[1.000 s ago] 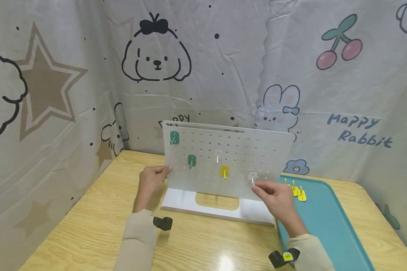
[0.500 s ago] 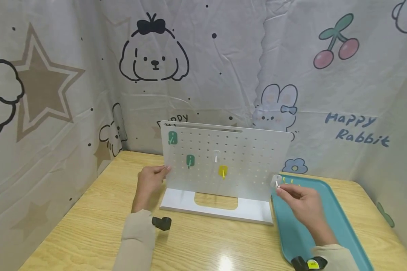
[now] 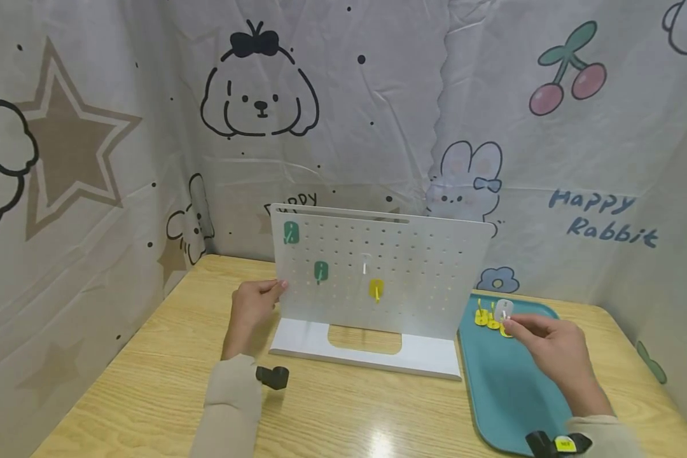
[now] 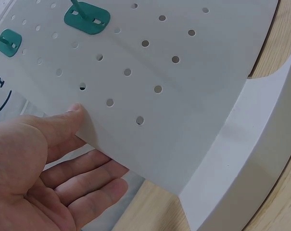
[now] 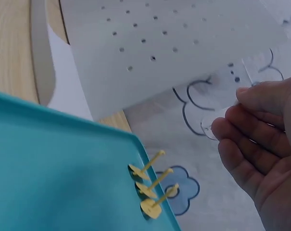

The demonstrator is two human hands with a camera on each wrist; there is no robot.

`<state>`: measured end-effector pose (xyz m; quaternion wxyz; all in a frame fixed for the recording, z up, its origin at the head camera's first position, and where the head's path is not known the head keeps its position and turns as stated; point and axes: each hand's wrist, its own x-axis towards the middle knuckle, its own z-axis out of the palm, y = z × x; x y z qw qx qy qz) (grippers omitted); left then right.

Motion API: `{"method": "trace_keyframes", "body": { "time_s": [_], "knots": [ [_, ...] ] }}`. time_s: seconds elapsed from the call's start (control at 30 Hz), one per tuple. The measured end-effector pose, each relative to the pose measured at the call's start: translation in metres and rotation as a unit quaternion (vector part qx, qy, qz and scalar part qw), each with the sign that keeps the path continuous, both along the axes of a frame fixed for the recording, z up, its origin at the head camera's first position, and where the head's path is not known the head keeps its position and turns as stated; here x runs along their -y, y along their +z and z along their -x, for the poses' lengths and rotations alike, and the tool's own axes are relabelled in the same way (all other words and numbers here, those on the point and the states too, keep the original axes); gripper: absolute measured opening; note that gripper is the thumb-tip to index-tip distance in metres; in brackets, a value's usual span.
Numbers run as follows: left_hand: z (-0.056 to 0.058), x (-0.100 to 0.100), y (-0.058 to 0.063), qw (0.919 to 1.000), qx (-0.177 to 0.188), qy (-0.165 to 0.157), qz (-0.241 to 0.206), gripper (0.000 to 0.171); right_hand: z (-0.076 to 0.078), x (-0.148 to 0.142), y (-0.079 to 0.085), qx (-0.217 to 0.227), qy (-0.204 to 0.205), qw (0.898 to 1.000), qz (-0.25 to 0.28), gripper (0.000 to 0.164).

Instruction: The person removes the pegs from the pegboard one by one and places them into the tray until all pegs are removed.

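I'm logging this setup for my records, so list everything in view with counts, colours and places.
Table: 1, light wood, foreground
Printed cloth backdrop: piece count unclear, pale grey, around table
Pegboard: 1, white, standing on table
Tray: 1, teal, right of pegboard
Green hooks: 2, green, pegboard's left part
Mounted yellow hook: 1, yellow, pegboard's lower middle
Mounted white hook: 1, white peg, pegboard's middle
Loose yellow hooks: 3, yellow, tray's far end
Held hook: 1, white peg, right hand
Hands: 2, bare; left hand at pegboard's left edge
Sleeves: 2, beige, forearms
Wrist cameras: 2, black, wrists
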<state>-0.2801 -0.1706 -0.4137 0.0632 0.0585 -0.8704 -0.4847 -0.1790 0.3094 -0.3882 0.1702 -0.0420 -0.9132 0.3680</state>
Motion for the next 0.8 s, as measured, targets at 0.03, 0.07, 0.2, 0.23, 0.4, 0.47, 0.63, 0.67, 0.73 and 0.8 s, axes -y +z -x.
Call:
{"method": "trace_keyframes", "body": {
  "time_s": [0.03, 0.07, 0.2, 0.23, 0.4, 0.47, 0.63, 0.67, 0.73, 0.8],
  "knots": [
    [0.000, 0.000, 0.000, 1.0000, 0.000, 0.000, 0.000, 0.039, 0.001, -0.004, 0.000, 0.017, -0.008, 1.000, 0.000, 0.044],
    [-0.001, 0.001, 0.001, 1.0000, 0.001, 0.000, 0.000, 0.040, 0.003, -0.007, -0.001, 0.032, -0.016, 0.999, 0.004, 0.046],
    [-0.001, 0.001, 0.000, 1.0000, 0.004, 0.002, 0.000, 0.040, 0.009, -0.022, -0.008, 0.063, -0.036, 0.997, 0.020, 0.047],
    [-0.001, 0.001, 0.000, 1.0000, 0.006, 0.003, -0.001, 0.040, 0.010, -0.024, -0.010, 0.069, -0.040, 0.997, 0.021, 0.047],
    [0.000, 0.000, -0.003, 0.9999, 0.012, 0.007, -0.006, 0.040, 0.017, -0.040, -0.020, 0.104, -0.046, 0.993, 0.028, 0.046],
    [0.000, 0.000, -0.003, 0.9999, 0.011, 0.006, -0.007, 0.040, 0.021, -0.046, -0.023, 0.118, -0.050, 0.991, 0.028, 0.046],
    [0.001, 0.000, -0.004, 1.0000, 0.004, 0.005, -0.003, 0.040, 0.031, -0.059, -0.030, 0.145, -0.061, 0.987, 0.035, 0.046],
    [0.001, -0.001, -0.004, 1.0000, 0.002, 0.004, -0.003, 0.040, 0.033, -0.061, -0.031, 0.148, -0.061, 0.987, 0.036, 0.046],
    [0.001, -0.001, -0.003, 1.0000, 0.002, 0.005, -0.001, 0.040, 0.036, -0.065, -0.033, 0.154, -0.061, 0.986, 0.033, 0.045],
    [0.001, -0.001, -0.003, 1.0000, 0.000, 0.004, 0.001, 0.041, 0.039, -0.069, -0.035, 0.161, -0.058, 0.985, 0.024, 0.043]
  ]
}}
